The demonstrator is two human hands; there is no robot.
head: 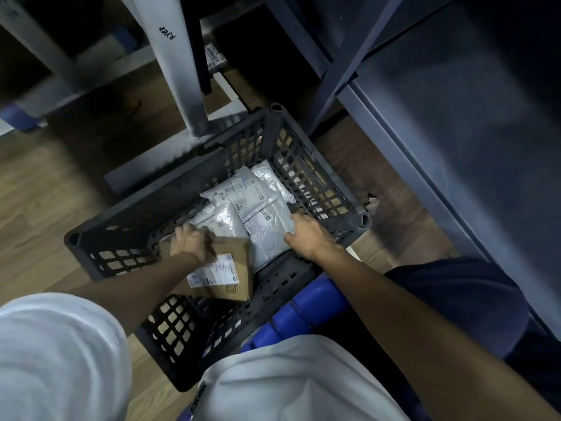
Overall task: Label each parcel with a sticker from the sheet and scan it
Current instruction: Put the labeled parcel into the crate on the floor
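Observation:
A dark plastic crate (315,183) stands on the floor below me with several white poly-bag parcels (243,205) lying in it. My left hand (191,241) grips the far edge of a brown cardboard box (236,262) that bears a white shipping label (212,270); the box is tilted at the crate's near side. My right hand (306,235) reaches into the crate and holds the near right edge of a white bag parcel (270,238); its fingertips are hidden under the bag.
A blue plastic object (303,311) sits against the crate's near wall. Grey metal shelf legs (182,68) rise at the back left. A dark shelving unit (455,117) fills the right side. The floor (45,192) is wood-patterned.

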